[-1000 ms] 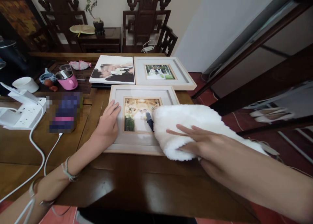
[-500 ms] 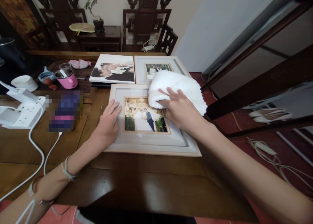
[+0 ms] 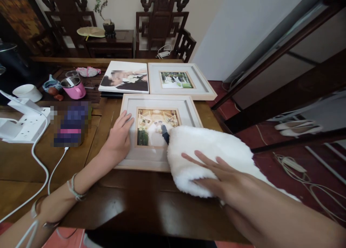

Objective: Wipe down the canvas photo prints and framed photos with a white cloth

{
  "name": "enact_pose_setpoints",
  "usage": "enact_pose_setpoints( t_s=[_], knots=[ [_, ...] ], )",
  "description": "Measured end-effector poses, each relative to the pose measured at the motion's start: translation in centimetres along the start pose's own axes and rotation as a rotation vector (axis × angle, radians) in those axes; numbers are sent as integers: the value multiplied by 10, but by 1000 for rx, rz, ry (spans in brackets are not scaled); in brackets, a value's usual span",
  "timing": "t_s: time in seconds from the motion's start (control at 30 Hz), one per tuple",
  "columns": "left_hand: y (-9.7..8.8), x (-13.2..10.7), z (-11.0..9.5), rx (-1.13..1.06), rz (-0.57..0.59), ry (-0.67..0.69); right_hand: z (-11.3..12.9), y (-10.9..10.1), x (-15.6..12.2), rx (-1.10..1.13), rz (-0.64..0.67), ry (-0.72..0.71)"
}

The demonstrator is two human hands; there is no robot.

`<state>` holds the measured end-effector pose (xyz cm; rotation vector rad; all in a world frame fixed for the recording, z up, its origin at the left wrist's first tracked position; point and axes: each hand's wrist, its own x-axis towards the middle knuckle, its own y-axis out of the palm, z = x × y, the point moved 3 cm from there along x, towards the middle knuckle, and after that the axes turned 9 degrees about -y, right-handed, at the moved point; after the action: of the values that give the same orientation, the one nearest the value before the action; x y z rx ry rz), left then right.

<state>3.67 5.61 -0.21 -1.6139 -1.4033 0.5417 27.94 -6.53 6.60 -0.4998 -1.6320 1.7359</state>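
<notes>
A pale wooden picture frame [image 3: 151,103] with a wedding photo lies flat on the dark wooden table [image 3: 129,201]. My left hand [image 3: 119,138] rests flat on the frame's left border, fingers stretched out. My right hand [image 3: 216,176] lies flat, fingers spread, on a fluffy white cloth [image 3: 205,150]. The cloth covers the frame's near right corner and part of the photo.
A second framed photo [image 3: 181,80] and an unframed canvas print [image 3: 124,76] lie behind. At left are a pink mug [image 3: 74,87], a white bowl [image 3: 27,92], a white power strip [image 3: 24,120] with cables, and a blurred purple object. Carved chairs stand at the back; shoes and cords lie on the floor at right.
My right hand has drawn the white cloth from the frame's far right corner back to its near right corner. My left hand has stayed on the left border.
</notes>
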Motion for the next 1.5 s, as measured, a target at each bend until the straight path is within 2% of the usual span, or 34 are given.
enact_pose_setpoints(
  t_s=[0.07, 0.1, 0.23, 0.3, 0.37, 0.47, 0.57, 0.67, 0.83, 0.93, 1.0, 1.1, 1.27, 1.4, 1.5],
  knots=[
    [0, 0, 2, -4, -1, 13, -9, 1, 13, -57, 38, -47],
    [1, 0, 2, -3, 2, 17, -19, 1, 22, -91, 43, -20],
    [1, 1, 2, 13, 22, 11, -71, -2, 62, -227, -40, 241],
    [0, 1, 2, 18, 27, 4, -89, 0, 82, -302, -86, 211],
    [0, 1, 1, 19, 21, 11, -100, 10, 98, -349, -59, 116],
    [0, 1, 1, 12, -8, 46, -101, 32, 108, -353, 53, 9],
    [0, 1, 3, 12, -28, 62, -91, 44, 103, -307, 66, 21],
    [0, 1, 3, 22, -16, 53, -72, 41, 90, -243, 71, 31],
    [0, 1, 0, 31, -3, 28, -25, 23, 54, -120, 119, -77],
    [1, 1, 0, 17, 5, 2, -2, 16, 34, -84, 83, -118],
    [1, 1, 1, 4, 5, 1, 4, 15, 28, -84, 60, -122],
    [0, 0, 1, -2, 10, 6, -2, 21, 34, -118, 63, -91],
    [0, 0, -1, 15, 32, -16, -41, 30, 63, -240, 51, 56],
    [1, 0, 0, 5, 18, 7, -78, 14, 87, -265, -125, 214],
    [1, 0, 2, 6, 7, 19, -97, 4, 102, -288, -203, 164]
  ],
)
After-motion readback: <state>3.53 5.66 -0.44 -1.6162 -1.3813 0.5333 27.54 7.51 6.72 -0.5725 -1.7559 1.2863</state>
